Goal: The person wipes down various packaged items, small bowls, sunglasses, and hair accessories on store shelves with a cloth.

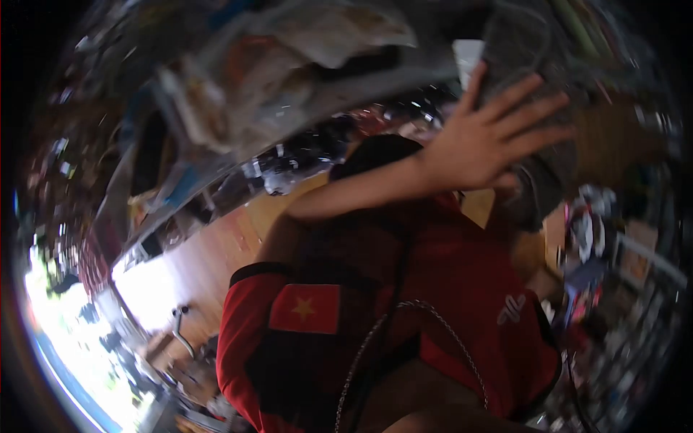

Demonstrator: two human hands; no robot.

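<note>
My left hand (498, 133) is raised at the upper right, its fingers spread wide and the back of the hand facing me. It holds nothing. The bare forearm crosses in front of my red and black shirt (462, 281), which bears a red flag patch with a yellow star (304, 309). Just beyond the wrist, a dark grey item (538, 191) shows, blurred and partly covered. A small white piece (469, 61) appears by the fingertips. My right hand does not show.
Grey sheeting with crumpled pale plastic (339, 32) spans the top. A wooden surface (209, 260) lies at left, beside bright light. Blurred clutter fills the right, including a purple-blue box (588, 274) and a pale frame (650, 256). A chain (433, 310) hangs at my neck.
</note>
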